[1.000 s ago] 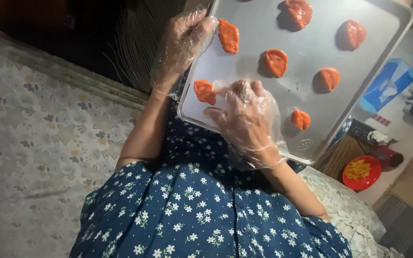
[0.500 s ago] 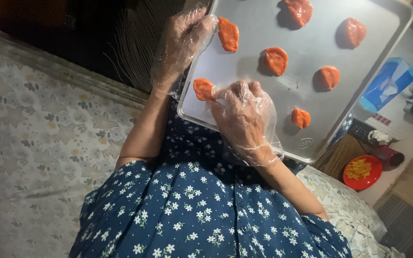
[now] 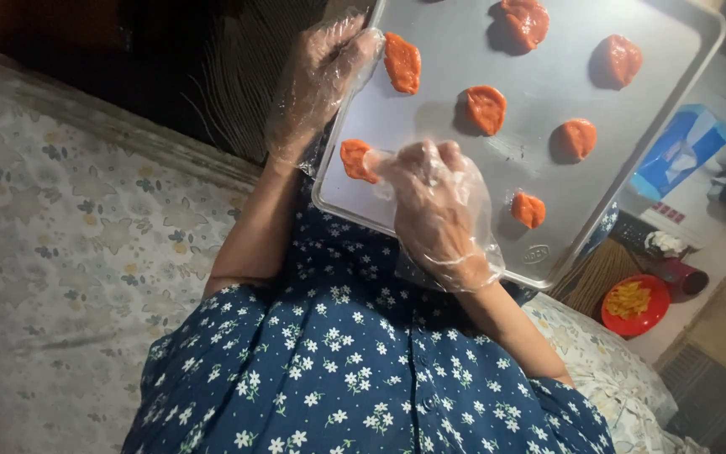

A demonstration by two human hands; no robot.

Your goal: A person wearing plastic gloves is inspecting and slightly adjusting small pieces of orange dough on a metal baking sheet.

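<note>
A silver baking tray [image 3: 539,109] lies tilted over my lap with several flattened orange dough pieces [image 3: 485,109] spread across it. My left hand [image 3: 321,76], in a clear plastic glove, grips the tray's near left edge beside one piece [image 3: 402,63]. Also gloved, my right hand [image 3: 434,210] rests on the tray's near side, and its fingertips close on the orange piece nearest the corner [image 3: 353,160]. Another small piece [image 3: 528,208] lies just right of that hand.
My blue flowered dress [image 3: 338,370] fills the bottom. A pale floral cloth [image 3: 60,252] covers the left. To the right stand a blue tissue box [image 3: 678,151], a red bowl of yellow bits [image 3: 634,304], a dark red cup [image 3: 682,277] and broom bristles [image 3: 594,273].
My right hand has slid left across the tray and its fingertips now meet the corner orange piece. The left hand and the tray have stayed in place.
</note>
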